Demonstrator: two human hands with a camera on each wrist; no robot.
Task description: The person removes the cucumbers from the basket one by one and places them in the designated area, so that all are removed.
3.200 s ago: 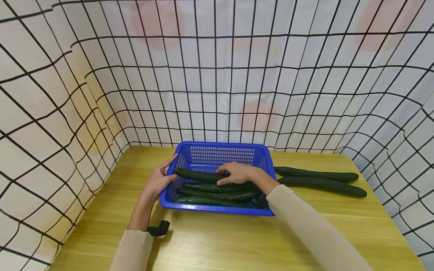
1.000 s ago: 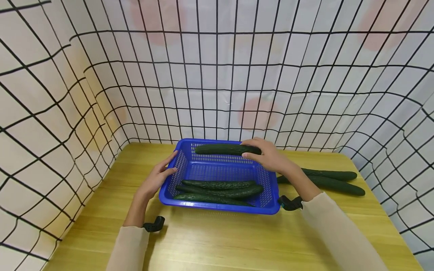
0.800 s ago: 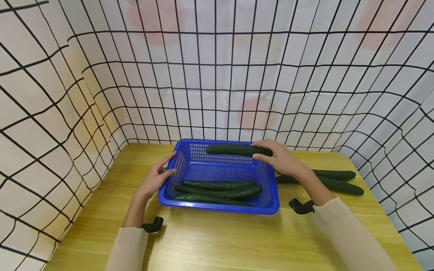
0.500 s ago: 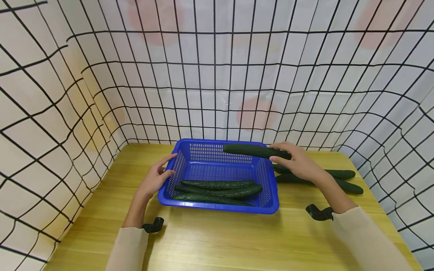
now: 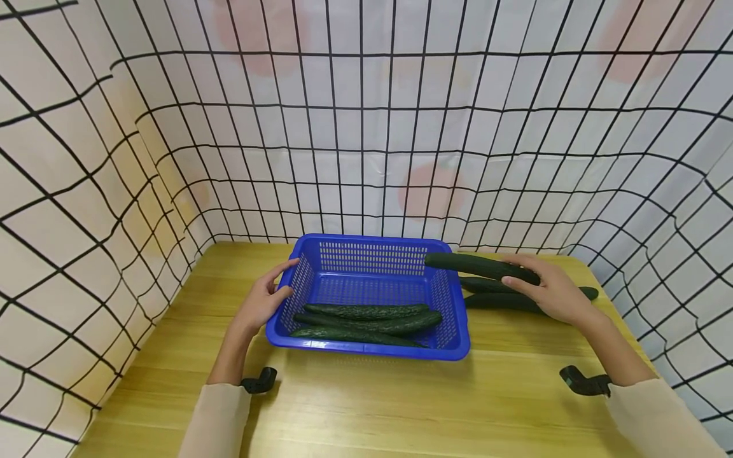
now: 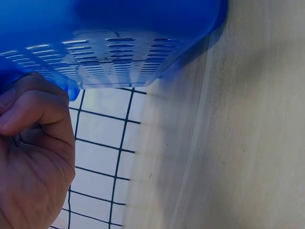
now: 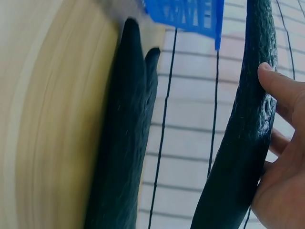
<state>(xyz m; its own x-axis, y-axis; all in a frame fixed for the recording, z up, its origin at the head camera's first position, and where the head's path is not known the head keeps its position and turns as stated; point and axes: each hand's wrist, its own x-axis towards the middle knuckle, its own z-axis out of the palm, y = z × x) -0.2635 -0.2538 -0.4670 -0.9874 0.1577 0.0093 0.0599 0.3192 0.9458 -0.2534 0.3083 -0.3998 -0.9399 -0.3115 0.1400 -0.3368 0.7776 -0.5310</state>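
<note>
My right hand (image 5: 546, 289) grips a dark green cucumber (image 5: 469, 264) near its right end, thumb in front and fingers behind. The cucumber is held above the table, its left tip over the right rim of a blue plastic basket (image 5: 366, 348). In the right wrist view the held cucumber (image 7: 238, 143) hangs apart from the two below. My left hand (image 5: 260, 305) holds the basket's left rim, with curled fingers (image 6: 40, 105) against it in the left wrist view. Inside the basket, several cucumbers (image 5: 366, 312) lie side by side along the front.
Two more cucumbers (image 5: 504, 303) lie on the wooden table (image 5: 366, 407) right of the basket, partly behind my right hand. A white wall with a black grid (image 5: 378, 127) closes off the back and sides. Black wrist devices (image 5: 584, 381) sit on both forearms.
My right hand has lifted a cucumber out of the basket and carried it right, over the rim toward the two on the table. The left hand stays at the basket's left rim.
</note>
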